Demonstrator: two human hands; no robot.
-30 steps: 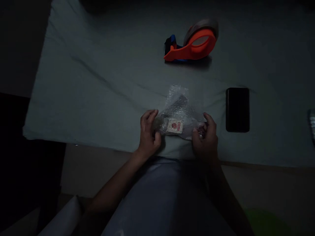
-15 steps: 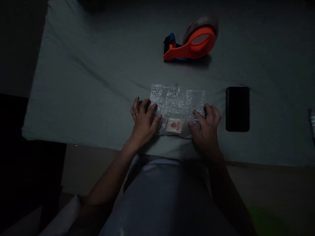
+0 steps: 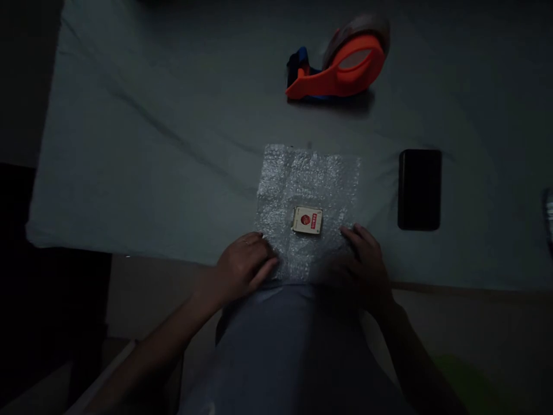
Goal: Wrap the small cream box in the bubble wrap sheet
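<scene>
A sheet of bubble wrap [image 3: 276, 173] lies spread out, its lower end reaching the table's front edge. On top of it rests a small cream box [image 3: 307, 220] with a red round picture and red lettering, uncovered. My left hand [image 3: 246, 262] is at the sheet's lower left corner, fingers bent and thumb close to them, closed on the wrap's edge. At the lower right side, my right hand [image 3: 365, 262] touches the wrap with its fingers apart; its thumb is dim and blurred in shadow.
An orange and blue tape dispenser [image 3: 337, 78] with a roll of clear tape stands at the back. A black phone-like slab [image 3: 420, 190] lies to the right. Pale cloth [image 3: 173, 190] covers the table, and its front edge runs close to my body.
The bubble wrap flap that covered the box has been folded back toward me, leaving the box bare. Both hands have moved down toward the front edge.
</scene>
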